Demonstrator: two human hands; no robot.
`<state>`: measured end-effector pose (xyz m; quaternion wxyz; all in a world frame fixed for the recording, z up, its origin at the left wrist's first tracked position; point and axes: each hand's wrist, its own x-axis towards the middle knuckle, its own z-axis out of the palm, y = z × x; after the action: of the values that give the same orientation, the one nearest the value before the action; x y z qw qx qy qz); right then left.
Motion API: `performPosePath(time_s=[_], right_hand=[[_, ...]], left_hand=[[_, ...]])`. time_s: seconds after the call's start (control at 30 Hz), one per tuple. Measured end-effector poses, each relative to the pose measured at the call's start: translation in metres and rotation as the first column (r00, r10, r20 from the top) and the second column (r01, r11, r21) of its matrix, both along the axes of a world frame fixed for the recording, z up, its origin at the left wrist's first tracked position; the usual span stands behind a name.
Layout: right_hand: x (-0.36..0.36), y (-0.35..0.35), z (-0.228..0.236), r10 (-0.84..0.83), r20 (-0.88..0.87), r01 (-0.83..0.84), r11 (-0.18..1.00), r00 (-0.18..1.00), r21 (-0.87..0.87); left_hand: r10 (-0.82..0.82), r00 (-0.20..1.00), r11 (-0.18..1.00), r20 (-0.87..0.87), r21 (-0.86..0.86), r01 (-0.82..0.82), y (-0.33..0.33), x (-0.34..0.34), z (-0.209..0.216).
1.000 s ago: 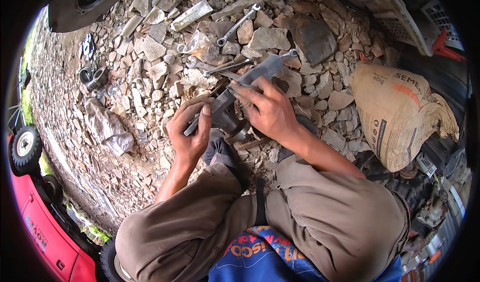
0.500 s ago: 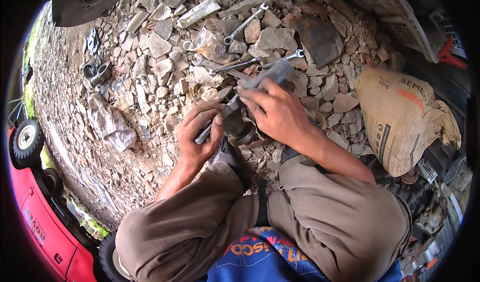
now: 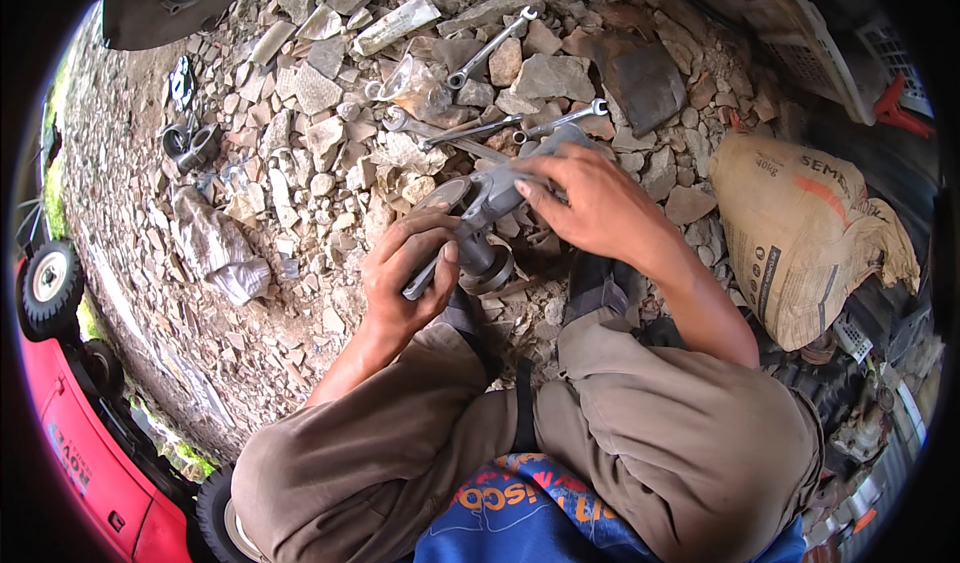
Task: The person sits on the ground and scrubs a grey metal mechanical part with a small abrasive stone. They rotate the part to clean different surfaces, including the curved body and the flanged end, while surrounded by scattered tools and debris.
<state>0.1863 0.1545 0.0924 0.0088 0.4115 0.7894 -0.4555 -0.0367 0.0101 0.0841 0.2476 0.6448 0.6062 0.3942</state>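
Between my knees a grey metal part (image 3: 490, 195) is held above the stony ground; it has a flat, arm-like body, a ring-shaped end and a dark round hub below. My left hand (image 3: 405, 268) is closed around its near left side, and a rounded grey metal end sticks out under the thumb. Across its far right end lies my right hand (image 3: 590, 188), fingers curled over the metal and slightly blurred. The fingers hide much of the part, so I cannot tell its exact kind.
Several wrenches (image 3: 490, 51) lie on broken stones beyond my hands. A paper cement sack (image 3: 800, 243) stands at right, near a dark flat piece (image 3: 648, 88). Crumpled plastic (image 3: 220, 248) and dark ring-shaped parts (image 3: 195, 146) lie left. A red vehicle (image 3: 95, 443) is at lower left.
The metal part has turned, so its ring-shaped end and flat face now show. My right hand has shifted a little to the right; the left has barely moved.
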Motion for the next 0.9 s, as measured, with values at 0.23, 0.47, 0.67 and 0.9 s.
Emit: performPosePath(time_s=[0.23, 0.47, 0.67, 0.9], right_hand=[[0.011, 0.014, -0.012, 0.138, -0.02, -0.139, 0.99, 0.99, -0.021], [0.023, 0.013, -0.019, 0.178, 0.054, -0.171, 0.979, 0.983, -0.115], [0.031, -0.018, -0.029, 0.167, -0.03, -0.169, 0.985, 0.985, -0.044], [0.027, -0.035, -0.013, 0.137, -0.007, -0.137, 0.988, 0.991, -0.074]], left_hand=[[-0.129, 0.99, 0.991, -0.065, 0.02, 0.13, -0.011, 0.0, -0.003], [-0.255, 0.958, 0.966, -0.131, 0.005, 0.257, -0.027, 0.0, -0.006], [-0.387, 0.906, 0.922, -0.171, -0.054, 0.384, -0.044, -0.002, -0.013], [-0.411, 0.894, 0.911, -0.178, -0.038, 0.411, -0.052, -0.003, -0.024]])
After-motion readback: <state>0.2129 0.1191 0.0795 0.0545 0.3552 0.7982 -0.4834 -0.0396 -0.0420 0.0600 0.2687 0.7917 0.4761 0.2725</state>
